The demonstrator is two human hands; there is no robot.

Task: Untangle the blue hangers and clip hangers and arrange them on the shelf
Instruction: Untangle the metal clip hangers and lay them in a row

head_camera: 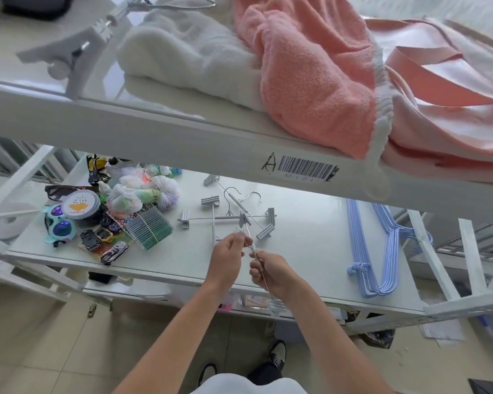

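Hands meet at the shelf's [310,251] near edge: right hand [271,273] grips a clip hanger's [258,263] rod, running near-to-far; left hand [229,251] pinches its far end by the tangled pile [228,214]. Blue hangers [382,251] lie right.

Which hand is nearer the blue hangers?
Right. The right hand is closer to the blue hangers; the left hand is farther left.

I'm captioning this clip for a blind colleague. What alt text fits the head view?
Both hands, left hand and right hand, hold a grey clip hanger at the front of a white shelf. More tangled clip hangers lie behind it, and blue hangers lie stacked to the right.
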